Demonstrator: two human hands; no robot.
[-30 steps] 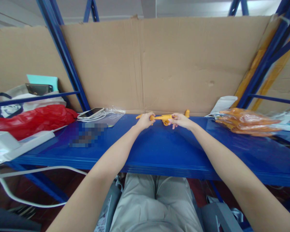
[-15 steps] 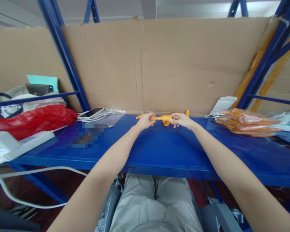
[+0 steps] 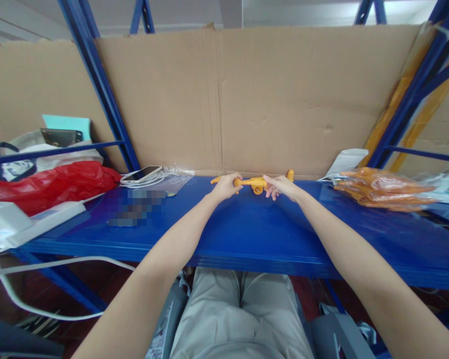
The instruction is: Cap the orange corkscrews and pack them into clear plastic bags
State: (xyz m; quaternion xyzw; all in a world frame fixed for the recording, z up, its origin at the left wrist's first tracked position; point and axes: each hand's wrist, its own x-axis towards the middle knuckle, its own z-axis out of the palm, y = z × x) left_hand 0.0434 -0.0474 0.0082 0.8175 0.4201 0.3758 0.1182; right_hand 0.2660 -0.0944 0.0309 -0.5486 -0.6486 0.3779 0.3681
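A long yellow-orange plastic piece point(image 3: 258, 183) with a round, hollow part at its middle lies across the back of the blue table, close to the cardboard. My left hand point(image 3: 225, 186) is closed around its left portion, and a narrow end sticks out past the hand. My right hand point(image 3: 280, 186) pinches it just right of the round part, thumb and index on top, the other fingers curled below. Beyond the right hand a yellow-orange end point(image 3: 291, 175) stands up; the hand hides whether it is joined to the rest.
A cardboard panel point(image 3: 277, 99) closes off the back between blue posts. To the right lie orange pieces in clear plastic point(image 3: 381, 189). On the left are a phone on coiled white cable point(image 3: 144, 177), a red bag point(image 3: 60, 184) and a white power strip point(image 3: 41, 224).
My right hand's fingers have shifted slightly on the plastic piece, and its lower fingers now hang more in sight. The left hand stays nearly in place.
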